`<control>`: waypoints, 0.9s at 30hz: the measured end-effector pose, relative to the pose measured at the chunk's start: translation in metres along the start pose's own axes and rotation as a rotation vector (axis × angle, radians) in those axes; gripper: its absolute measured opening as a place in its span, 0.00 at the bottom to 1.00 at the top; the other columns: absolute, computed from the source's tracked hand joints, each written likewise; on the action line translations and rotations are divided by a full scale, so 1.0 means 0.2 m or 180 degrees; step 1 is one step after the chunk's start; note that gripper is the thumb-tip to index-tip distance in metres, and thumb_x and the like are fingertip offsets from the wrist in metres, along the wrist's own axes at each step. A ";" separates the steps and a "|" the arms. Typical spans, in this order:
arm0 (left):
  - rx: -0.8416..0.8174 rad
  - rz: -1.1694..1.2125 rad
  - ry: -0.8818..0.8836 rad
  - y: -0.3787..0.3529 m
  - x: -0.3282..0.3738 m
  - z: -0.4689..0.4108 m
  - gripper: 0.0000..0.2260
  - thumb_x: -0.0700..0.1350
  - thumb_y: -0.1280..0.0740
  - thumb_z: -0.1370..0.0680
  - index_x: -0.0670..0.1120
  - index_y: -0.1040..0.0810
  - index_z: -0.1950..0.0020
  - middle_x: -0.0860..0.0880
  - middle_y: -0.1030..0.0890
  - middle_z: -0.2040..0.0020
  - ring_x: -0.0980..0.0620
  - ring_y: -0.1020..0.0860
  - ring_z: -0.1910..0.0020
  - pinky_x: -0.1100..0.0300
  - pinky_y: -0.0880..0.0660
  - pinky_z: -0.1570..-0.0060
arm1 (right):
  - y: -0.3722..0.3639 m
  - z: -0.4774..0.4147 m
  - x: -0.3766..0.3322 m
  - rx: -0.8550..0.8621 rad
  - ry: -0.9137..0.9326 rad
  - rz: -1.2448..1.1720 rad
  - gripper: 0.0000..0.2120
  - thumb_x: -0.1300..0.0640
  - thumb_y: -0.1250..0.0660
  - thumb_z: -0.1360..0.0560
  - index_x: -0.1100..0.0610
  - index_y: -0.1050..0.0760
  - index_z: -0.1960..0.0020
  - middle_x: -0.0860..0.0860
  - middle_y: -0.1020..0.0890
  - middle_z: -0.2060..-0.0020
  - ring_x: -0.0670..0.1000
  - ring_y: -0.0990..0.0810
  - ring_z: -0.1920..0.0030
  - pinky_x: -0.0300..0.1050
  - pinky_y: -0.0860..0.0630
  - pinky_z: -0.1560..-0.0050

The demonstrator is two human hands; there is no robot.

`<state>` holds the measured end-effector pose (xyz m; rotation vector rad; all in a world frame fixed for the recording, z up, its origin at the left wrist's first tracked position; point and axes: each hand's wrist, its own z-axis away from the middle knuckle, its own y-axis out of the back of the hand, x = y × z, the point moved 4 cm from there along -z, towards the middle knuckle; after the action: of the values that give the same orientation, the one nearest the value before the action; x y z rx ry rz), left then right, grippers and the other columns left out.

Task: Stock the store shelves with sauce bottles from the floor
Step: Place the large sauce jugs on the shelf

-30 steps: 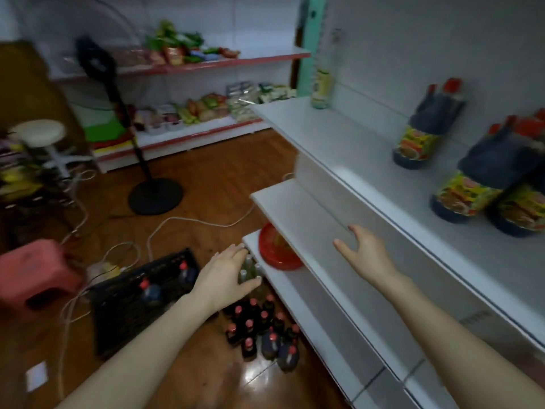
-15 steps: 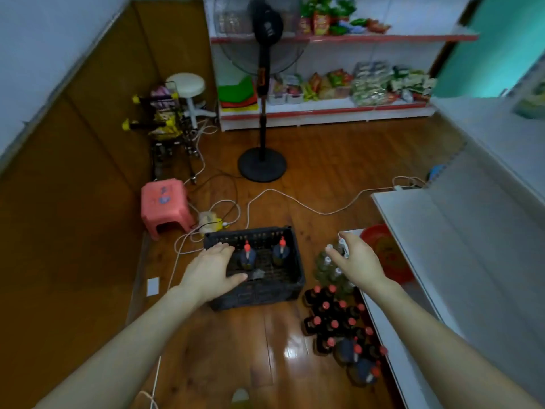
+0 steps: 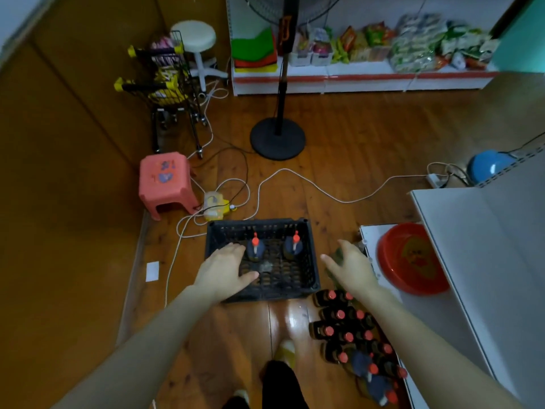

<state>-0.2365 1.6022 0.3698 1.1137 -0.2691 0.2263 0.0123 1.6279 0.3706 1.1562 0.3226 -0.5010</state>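
Note:
A black plastic crate (image 3: pixel 309 278) stands on the wooden floor and holds two red-capped sauce bottles, one on the left (image 3: pixel 255 249) and one on the right (image 3: pixel 294 246). My left hand (image 3: pixel 225 271) hovers open over the crate's left side, close to the left bottle. My right hand (image 3: pixel 352 268) is open to the right of the crate, above some pale-capped greenish bottles (image 3: pixel 334 256) it mostly hides. Several dark red-capped bottles (image 3: pixel 348 329) stand clustered on the floor under my right forearm. The white shelves (image 3: pixel 483 231) rise at the right.
A red bowl (image 3: pixel 413 258) sits on the lowest shelf. A pink stool (image 3: pixel 166 181), power strip and cords (image 3: pixel 256 196) lie behind the crate. A fan stand (image 3: pixel 277 137), small cart (image 3: pixel 165 84), white stool and a stocked far shelf (image 3: pixel 368 75) are beyond. My feet (image 3: pixel 283 376) stand below.
My view has swung from the shelves down to the floor. Both hands have come down toward the crate and the floor bottles; the left has moved over the crate's left side.

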 end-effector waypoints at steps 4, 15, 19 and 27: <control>-0.0072 0.0083 0.0171 -0.21 -0.08 -0.29 0.30 0.59 0.37 0.25 0.44 0.38 0.29 0.46 0.33 0.30 0.47 0.36 0.29 0.54 0.35 0.33 | -0.18 -0.30 0.12 -0.0125 -0.0111 -0.0054 0.28 0.49 0.36 0.24 0.63 0.38 0.31 0.60 0.28 0.35 0.59 0.29 0.35 0.49 0.31 0.39; -0.0158 0.0350 0.0336 -1.05 -0.57 -1.01 0.35 0.56 0.37 0.24 0.43 0.47 0.24 0.45 0.42 0.25 0.48 0.43 0.26 0.56 0.42 0.30 | -1.13 -1.00 0.59 -0.0170 -0.0515 -0.0512 0.32 0.46 0.33 0.27 0.63 0.38 0.31 0.59 0.26 0.38 0.58 0.26 0.39 0.49 0.26 0.45; -0.0015 0.0365 0.0184 -1.38 -0.78 -1.34 0.37 0.53 0.33 0.25 0.41 0.48 0.25 0.44 0.43 0.25 0.48 0.43 0.26 0.56 0.42 0.29 | -1.49 -1.29 0.75 0.0016 -0.0412 -0.0473 0.28 0.48 0.33 0.26 0.62 0.36 0.33 0.59 0.25 0.40 0.59 0.25 0.42 0.47 0.28 0.51; 0.0294 0.0471 -0.0271 -1.73 -0.99 -1.86 0.42 0.51 0.26 0.31 0.44 0.46 0.25 0.44 0.40 0.25 0.47 0.40 0.27 0.53 0.41 0.29 | -1.80 -1.72 0.94 0.0410 -0.0291 -0.0479 0.26 0.48 0.33 0.26 0.63 0.35 0.37 0.57 0.25 0.48 0.59 0.25 0.48 0.47 0.30 0.58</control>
<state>-0.2779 1.7833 -0.1421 1.1976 -0.4211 0.3257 -0.0165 1.7962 -0.1336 1.2350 0.3030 -0.7131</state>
